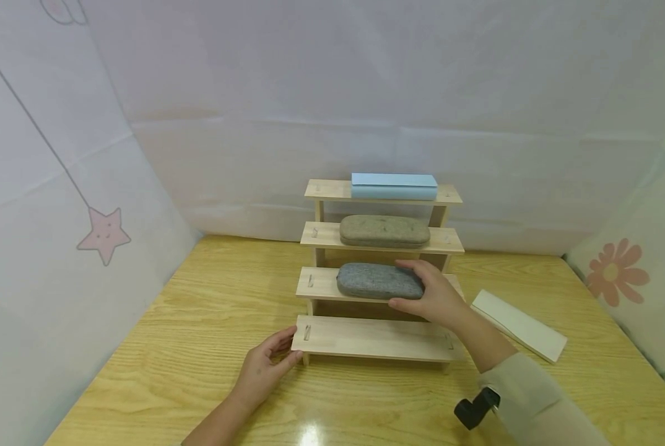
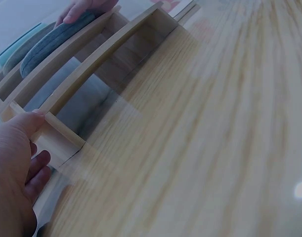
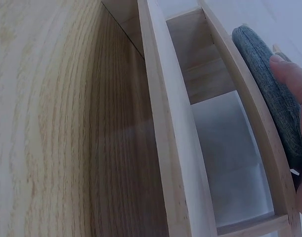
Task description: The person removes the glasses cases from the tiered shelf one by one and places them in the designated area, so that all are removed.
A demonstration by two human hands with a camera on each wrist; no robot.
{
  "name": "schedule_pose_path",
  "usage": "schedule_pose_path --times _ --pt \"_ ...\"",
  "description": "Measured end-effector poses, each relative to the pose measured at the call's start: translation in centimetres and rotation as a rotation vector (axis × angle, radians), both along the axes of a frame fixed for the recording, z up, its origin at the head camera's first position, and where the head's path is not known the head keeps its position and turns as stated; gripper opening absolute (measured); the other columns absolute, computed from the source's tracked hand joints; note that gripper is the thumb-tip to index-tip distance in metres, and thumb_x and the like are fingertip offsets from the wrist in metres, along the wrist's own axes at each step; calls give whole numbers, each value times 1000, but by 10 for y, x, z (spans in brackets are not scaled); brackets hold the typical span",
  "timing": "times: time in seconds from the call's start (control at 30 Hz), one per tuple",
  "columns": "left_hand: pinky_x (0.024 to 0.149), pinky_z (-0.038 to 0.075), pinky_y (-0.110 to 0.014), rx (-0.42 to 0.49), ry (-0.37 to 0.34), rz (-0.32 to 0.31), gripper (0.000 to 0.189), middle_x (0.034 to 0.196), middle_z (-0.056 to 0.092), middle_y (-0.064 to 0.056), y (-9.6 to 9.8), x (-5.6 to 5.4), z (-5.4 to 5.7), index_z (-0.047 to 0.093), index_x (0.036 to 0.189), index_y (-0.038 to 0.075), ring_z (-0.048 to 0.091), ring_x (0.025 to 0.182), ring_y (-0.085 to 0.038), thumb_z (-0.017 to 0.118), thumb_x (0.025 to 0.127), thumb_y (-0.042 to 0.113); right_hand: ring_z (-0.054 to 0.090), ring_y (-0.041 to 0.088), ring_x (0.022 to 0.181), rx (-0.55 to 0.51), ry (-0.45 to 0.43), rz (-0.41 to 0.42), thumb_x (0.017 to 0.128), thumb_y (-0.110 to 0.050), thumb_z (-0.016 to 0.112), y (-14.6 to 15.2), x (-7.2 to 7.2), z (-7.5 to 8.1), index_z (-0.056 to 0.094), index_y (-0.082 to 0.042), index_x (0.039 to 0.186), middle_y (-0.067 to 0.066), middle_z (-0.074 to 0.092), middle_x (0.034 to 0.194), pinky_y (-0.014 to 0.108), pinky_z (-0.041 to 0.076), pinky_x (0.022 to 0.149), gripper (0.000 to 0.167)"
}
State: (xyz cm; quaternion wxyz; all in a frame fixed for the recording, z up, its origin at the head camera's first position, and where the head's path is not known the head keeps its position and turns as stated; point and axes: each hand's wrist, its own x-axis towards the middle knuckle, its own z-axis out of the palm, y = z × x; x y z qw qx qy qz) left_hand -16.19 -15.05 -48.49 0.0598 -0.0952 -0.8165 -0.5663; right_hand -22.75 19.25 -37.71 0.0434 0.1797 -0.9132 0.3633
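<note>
A stepped wooden display rack [image 1: 371, 337] with several tiers stands on the table. On the second tier from the bottom lies a grey-blue fabric glasses case [image 1: 374, 280]. My right hand [image 1: 438, 297] grips its right end, thumb in front and fingers over the back. My left hand [image 1: 260, 371] holds the left end of the lowest tier between thumb and fingers; in the left wrist view the thumb [image 2: 29, 121] rests at the board's corner. An olive-brown glasses case [image 1: 385, 231] lies one tier higher. A light blue folded-top case [image 1: 394, 188] occupies the top tier.
To the right of the rack, a cream-coloured flat oblong piece [image 1: 519, 325] lies slantwise on the wood-grain table [image 1: 199, 347]. Pale printed cloth [image 1: 332, 80] hangs behind and at both sides. A black strap mount [image 1: 476, 409] sits at the right sleeve.
</note>
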Motion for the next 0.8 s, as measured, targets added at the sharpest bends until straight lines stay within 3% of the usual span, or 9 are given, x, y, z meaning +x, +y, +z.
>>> schedule_pose_path --times 0.4,0.8 --pt "92 56 -29 2 -2 1 46 129 66 -9 0 0 -1 63 129 10 67 112 -26 76 86 19 42 42 135 15 -13 -17 80 -41 81 -6 0 2 46 -16 145 18 41 150 62 39 106 78" --pt "92 56 -29 -8 -8 9 47 129 66 -11 1 0 1 62 130 9 67 112 -27 76 86 20 48 38 131 30 28 -18 78 -41 82 -8 -3 1 49 -15 142 14 48 146 58 42 104 77"
